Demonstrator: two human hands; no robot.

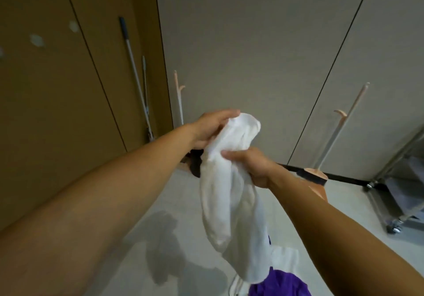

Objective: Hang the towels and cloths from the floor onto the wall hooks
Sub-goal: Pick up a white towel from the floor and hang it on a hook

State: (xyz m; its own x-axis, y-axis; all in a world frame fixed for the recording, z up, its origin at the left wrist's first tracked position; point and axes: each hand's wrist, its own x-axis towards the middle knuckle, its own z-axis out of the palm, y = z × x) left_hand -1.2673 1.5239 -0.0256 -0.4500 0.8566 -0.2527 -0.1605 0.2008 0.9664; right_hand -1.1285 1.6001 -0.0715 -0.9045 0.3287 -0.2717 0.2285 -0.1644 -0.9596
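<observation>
- White towel (231, 181): hanging, gripped by both hands.
- Left hand (211, 128): fingers curled around its top.
- Right hand (250, 166): pinching its middle.
- Purple cloth (280, 283): near, below.

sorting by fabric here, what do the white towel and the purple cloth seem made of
White towel: soft matte cloth, likely cotton; it hangs in limp folds. Purple cloth: smoother-looking fabric, possibly synthetic; too little of it shows to be sure.

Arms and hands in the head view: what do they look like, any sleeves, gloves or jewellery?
The left forearm and right forearm are bare, no sleeves in view. The left hand and right hand wear no gloves; no watch, bracelet or ring shows.
</observation>
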